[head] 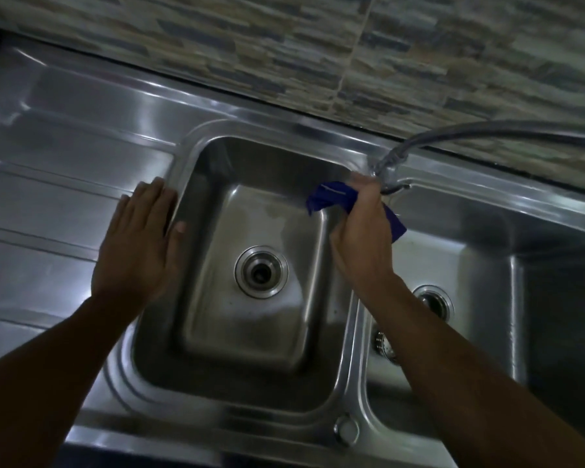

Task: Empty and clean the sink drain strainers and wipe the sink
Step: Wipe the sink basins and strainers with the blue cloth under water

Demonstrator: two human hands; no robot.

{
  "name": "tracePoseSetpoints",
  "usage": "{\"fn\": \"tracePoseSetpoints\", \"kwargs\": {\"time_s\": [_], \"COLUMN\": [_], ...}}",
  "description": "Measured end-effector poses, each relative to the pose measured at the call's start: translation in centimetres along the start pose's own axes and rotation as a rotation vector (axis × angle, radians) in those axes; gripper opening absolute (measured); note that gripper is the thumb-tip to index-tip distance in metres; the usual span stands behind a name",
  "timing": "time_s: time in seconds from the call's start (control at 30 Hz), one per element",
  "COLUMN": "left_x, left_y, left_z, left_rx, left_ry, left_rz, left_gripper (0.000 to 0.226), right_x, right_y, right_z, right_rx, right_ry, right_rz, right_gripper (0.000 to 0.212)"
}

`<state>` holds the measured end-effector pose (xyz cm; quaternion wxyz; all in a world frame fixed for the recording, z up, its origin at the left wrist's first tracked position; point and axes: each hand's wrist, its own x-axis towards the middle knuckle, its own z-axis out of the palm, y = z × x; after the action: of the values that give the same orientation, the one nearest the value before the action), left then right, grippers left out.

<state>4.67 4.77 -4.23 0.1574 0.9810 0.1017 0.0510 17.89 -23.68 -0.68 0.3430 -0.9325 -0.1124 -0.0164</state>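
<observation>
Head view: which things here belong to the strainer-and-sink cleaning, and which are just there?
Belongs to the job:
- blue cloth, gripped in the right hand
- left basin with its open drain
- right basin and its drain
- perforated strainer lying in the right basin
- left hand, flat on the sink edge

Just there:
- faucet hose
- tiled wall
- drainboard

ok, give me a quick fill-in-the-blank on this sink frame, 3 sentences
1. The right hand grips a ____ cloth.
2. The left hand lies flat on the drainboard, ____ of the left basin.
3. The spout of the ____ is just above the cloth.

Missing: blue; left; faucet
</observation>
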Motion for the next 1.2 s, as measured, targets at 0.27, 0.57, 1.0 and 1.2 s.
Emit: {"fn": "tracePoseSetpoints", "kwargs": {"time_s": [0.27,0.57,1.0,1.2], "left_x": [-0.1,0.0,-0.2,-0.3], "left_y": [0.3,0.9,0.3,0.2], "left_z": [-0.3,-0.6,-0.2,-0.3], "left_rx": [-0.035,-0.034,-0.044,-0.033], "left_ry": [-0.006,0.001,0.015,0.017], "left_rz": [-0.019,-0.023,-0.001,0.001], "left_gripper": [0.059,0.058,0.057,0.057], "right_x": [6.1,7.2,10.1,6.0], "right_y": [-3.8,-1.1,-7.4,-0.1], "right_z": [0.5,5.9,12.5,6.1], "right_rx": [0.100,-0.229,-0.271,-0.355], "right_ry": [0.289,-0.145,-0.340,-0.191], "right_rz": [-0.148,-0.341,-0.633,-0.293], "right_gripper": [0.054,0.076,0.085,0.094]}}
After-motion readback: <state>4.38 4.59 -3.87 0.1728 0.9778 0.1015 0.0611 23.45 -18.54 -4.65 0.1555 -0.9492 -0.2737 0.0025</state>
